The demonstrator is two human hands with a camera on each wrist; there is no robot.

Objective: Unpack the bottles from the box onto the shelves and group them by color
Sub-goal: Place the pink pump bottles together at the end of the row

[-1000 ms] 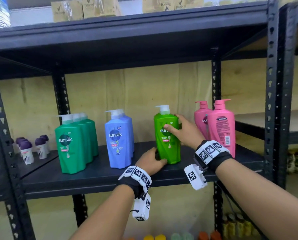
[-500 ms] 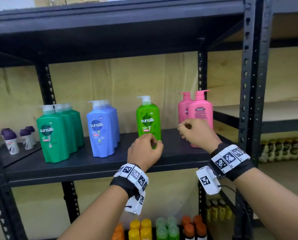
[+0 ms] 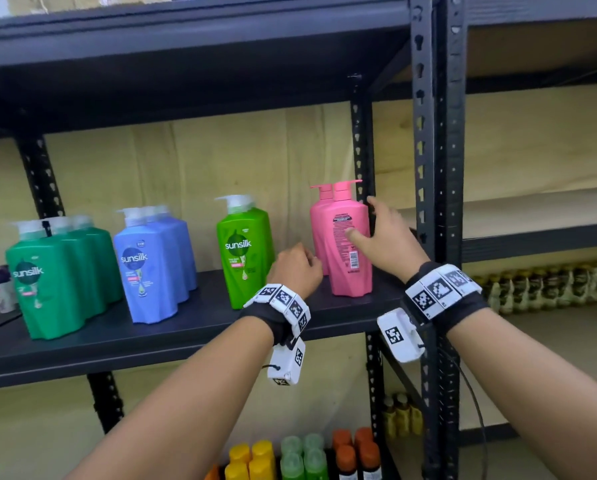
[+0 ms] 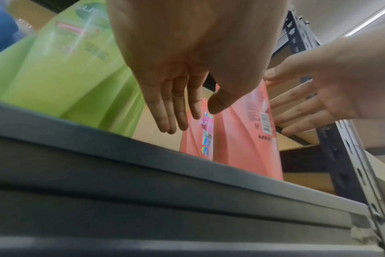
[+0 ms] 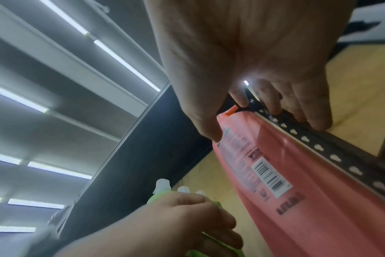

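Head view showed green, blue, light green and pink bottles grouped on the shelf. Right hand fingers spread around a pink one; left hand loose, empty. No box showed.

A dark metal rack of perforated uprights carries dark boards; the shelf at chest height runs from the left edge to the right-hand upright. Behind it stands a pale yellow-tan wall (it looks like plywood panels, seams showing). A second rack adjoins on the right, its light-coloured board bare where seen. Long ceiling strip lights glow white overhead. Cardboard cartons sit on the top board.
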